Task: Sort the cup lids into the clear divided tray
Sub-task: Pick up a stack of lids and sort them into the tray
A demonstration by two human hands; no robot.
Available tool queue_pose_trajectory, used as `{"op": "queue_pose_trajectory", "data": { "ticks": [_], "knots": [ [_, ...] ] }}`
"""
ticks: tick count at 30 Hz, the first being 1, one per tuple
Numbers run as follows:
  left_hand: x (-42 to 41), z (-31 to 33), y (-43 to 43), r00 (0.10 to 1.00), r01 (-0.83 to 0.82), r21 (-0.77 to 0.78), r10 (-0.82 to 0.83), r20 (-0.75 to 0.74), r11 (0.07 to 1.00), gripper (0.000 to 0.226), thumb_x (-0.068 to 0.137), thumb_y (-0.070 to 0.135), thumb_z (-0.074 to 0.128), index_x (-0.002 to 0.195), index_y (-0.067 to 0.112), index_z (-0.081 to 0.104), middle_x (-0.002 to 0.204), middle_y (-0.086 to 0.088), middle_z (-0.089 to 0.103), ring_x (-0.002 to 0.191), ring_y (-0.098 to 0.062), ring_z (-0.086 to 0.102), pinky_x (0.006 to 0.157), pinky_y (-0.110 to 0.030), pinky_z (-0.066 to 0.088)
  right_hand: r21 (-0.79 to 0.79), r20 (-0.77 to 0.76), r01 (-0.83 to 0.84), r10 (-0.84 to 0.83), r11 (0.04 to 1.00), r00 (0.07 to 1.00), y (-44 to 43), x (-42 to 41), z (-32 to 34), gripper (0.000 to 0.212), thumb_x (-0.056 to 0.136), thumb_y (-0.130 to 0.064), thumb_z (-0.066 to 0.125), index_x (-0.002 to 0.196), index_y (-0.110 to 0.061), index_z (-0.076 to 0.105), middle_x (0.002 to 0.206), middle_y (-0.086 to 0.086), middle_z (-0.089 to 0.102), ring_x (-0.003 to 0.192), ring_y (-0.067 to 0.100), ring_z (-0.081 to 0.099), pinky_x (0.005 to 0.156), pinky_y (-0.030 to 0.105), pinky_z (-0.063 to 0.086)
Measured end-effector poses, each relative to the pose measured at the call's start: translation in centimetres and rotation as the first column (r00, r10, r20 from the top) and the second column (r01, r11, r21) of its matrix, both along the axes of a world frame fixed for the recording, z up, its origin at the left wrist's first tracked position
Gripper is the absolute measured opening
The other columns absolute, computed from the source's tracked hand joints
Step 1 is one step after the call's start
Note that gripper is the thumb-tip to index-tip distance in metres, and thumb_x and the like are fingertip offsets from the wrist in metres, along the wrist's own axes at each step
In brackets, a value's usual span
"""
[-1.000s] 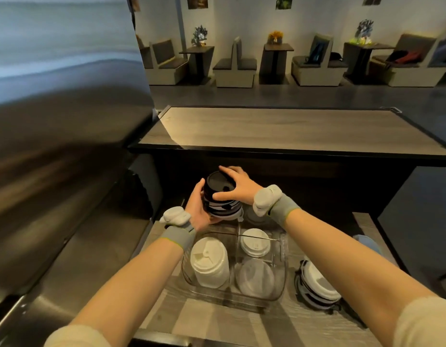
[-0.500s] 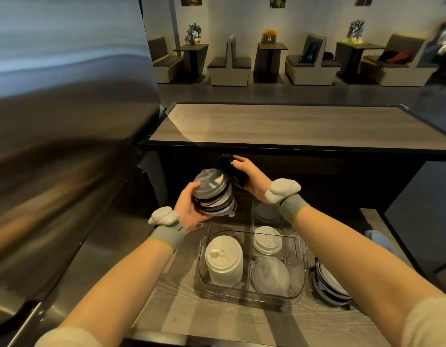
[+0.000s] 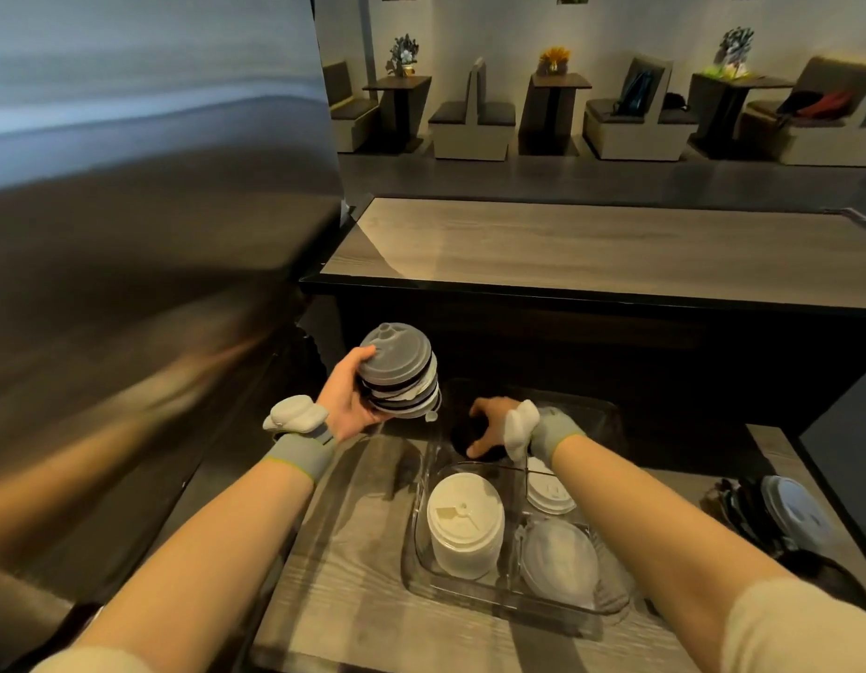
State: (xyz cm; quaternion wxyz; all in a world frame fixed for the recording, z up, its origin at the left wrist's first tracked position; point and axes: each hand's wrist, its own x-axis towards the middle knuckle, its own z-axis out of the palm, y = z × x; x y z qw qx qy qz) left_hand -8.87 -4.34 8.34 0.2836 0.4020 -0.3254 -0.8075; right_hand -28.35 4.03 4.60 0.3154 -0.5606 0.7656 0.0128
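A: What has changed in the last second?

B: A black lid point(image 3: 470, 432) has been lifted off the top of the mixed stack point(image 3: 402, 381) and carried down into the far-left compartment of the clear divided tray point(image 3: 421, 570). A second ago it was still being pinched on top of the stack. The grey translucent lid that lay beneath it is now exposed as the stack's top piece.

A: How are the hands seen?

B: The right hand point(image 3: 492, 425) is curled over the black lid, fingertips on its rim; whether it has been let go cannot be told. The left hand point(image 3: 346, 405) is clasped around the side of the stack, which is held tilted in the air, just left of the tray.

A: What does that mean for the sorting?

B: One more lid is judged to be nearly placed, and a black section seems to be opened. Several lids are left in the held stack, and another pile point(image 3: 781, 507) is seen on the counter to the right of the tray.

A: How does the tray look?

B: A tall column of white lids point(image 3: 465, 527) is stood near-left, clear domed lids point(image 3: 560, 556) near-right, and flat white lids point(image 3: 550, 490) behind those.
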Motion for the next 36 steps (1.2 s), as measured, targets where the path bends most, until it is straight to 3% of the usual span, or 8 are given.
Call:
{"op": "queue_pose_trajectory", "data": {
  "ticks": [4, 8, 12, 17, 23, 26, 31, 36],
  "knots": [
    [-0.2, -0.3, 0.3, 1.0, 0.011, 0.027, -0.011, 0.006, 1.0, 0.025, 0.092, 0.034, 0.048, 0.101, 0.014, 0.059, 0.098, -0.01, 0.063, 0.09, -0.026, 0.06, 0.071, -0.04, 0.05, -0.051, -0.005, -0.022, 0.022, 0.998, 1.0, -0.6, 0.2, -0.6, 0.061, 0.086, -0.034, 0.064, 0.138, -0.01, 0.043, 0.14, 0.012, 0.049, 0.127, 0.028, 0.049, 0.102, 0.036, 0.042],
    [-0.7, -0.3, 0.9, 1.0, 0.008, 0.026, -0.009, 0.015, 1.0, 0.029, 0.092, 0.034, 0.048, 0.108, 0.012, 0.057, 0.097, -0.01, 0.064, 0.09, -0.026, 0.06, 0.073, -0.041, 0.049, -0.469, 0.23, 0.309, -0.224, 0.827, 0.947, -1.7, 0.0, 2.2, 0.026, 0.092, -0.007, 0.046, 0.109, -0.002, 0.064, 0.108, 0.019, 0.067, 0.1, 0.03, 0.063, 0.095, 0.042, 0.049],
    [-1.0, 0.2, 1.8, 0.999, 0.037, 0.007, -0.037, 0.031, 0.999, 0.027, 0.092, 0.035, 0.047, 0.101, 0.013, 0.061, 0.079, -0.008, 0.073, 0.084, -0.024, 0.063, 0.063, -0.033, 0.056, -0.624, 0.464, 0.288, 0.048, 0.727, 0.884, -0.9, 2.4, 6.2, 0.038, 0.093, -0.026, 0.055, 0.127, -0.01, 0.052, 0.127, 0.012, 0.055, 0.115, 0.019, 0.05, 0.098, 0.03, 0.04],
    [-1.5, 0.6, 3.2, 0.997, 0.021, -0.046, -0.017, 0.074, 0.999, 0.043, 0.09, 0.045, 0.049, 0.117, 0.015, 0.061, 0.093, -0.011, 0.071, 0.093, -0.025, 0.063, 0.076, -0.039, 0.053, -0.582, 0.186, -0.089, 0.239, 0.808, 0.953, -0.1, 4.4, 7.2, 0.079, 0.081, -0.034, 0.07, 0.146, -0.017, 0.028, 0.146, 0.009, 0.036, 0.135, 0.024, 0.03, 0.109, 0.034, 0.031],
    [-2.1, 0.6, 4.4, 1.0, 0.029, -0.055, -0.029, -0.009, 0.998, 0.068, 0.089, 0.069, 0.027, 0.115, 0.019, 0.064, 0.115, -0.014, 0.066, 0.112, -0.034, 0.059, 0.101, -0.052, 0.042, -0.583, 0.484, 0.19, 0.15, 0.79, 0.862, 0.9, 3.9, 7.1, 0.068, 0.085, -0.031, 0.065, 0.143, -0.02, 0.032, 0.146, 0.008, 0.038, 0.135, 0.022, 0.038, 0.104, 0.025, 0.033],
    [-2.6, 0.8, 5.4, 1.0, 0.024, -0.061, -0.024, -0.013, 0.998, 0.052, 0.092, 0.06, 0.035, 0.104, 0.019, 0.065, 0.105, -0.011, 0.068, 0.104, -0.031, 0.062, 0.099, -0.05, 0.043, -0.546, 0.603, 0.294, 0.125, 0.784, 0.788, 1.7, 3.3, 7.6, 0.063, 0.089, -0.029, 0.06, 0.143, -0.019, 0.03, 0.147, 0.007, 0.036, 0.135, 0.019, 0.037, 0.101, 0.022, 0.032],
    [-3.3, 1.2, 6.1, 0.995, 0.016, -0.024, -0.014, 0.094, 1.0, 0.046, 0.09, 0.04, 0.051, 0.126, 0.011, 0.055, 0.118, -0.012, 0.063, 0.104, -0.027, 0.061, 0.083, -0.038, 0.05, -0.499, 0.706, 0.42, 0.074, 0.758, 0.705, 3.8, 1.5, 7.9, 0.055, 0.09, -0.024, 0.058, 0.14, -0.018, 0.034, 0.135, 0.007, 0.043, 0.126, 0.018, 0.042, 0.102, 0.026, 0.034],
    [-4.4, 1.0, 7.5, 0.993, -0.031, 0.006, 0.031, 0.11, 0.999, 0.041, 0.089, 0.032, 0.051, 0.123, 0.01, 0.052, 0.122, -0.012, 0.058, 0.092, -0.023, 0.059, 0.074, -0.034, 0.048, -0.282, 0.752, 0.346, -0.018, 0.895, 0.659, 9.3, -2.8, 7.1, 0.044, 0.088, -0.018, 0.061, 0.128, -0.021, 0.044, 0.123, 0.006, 0.048, 0.114, 0.019, 0.047, 0.095, 0.027, 0.036]
  ]
}}
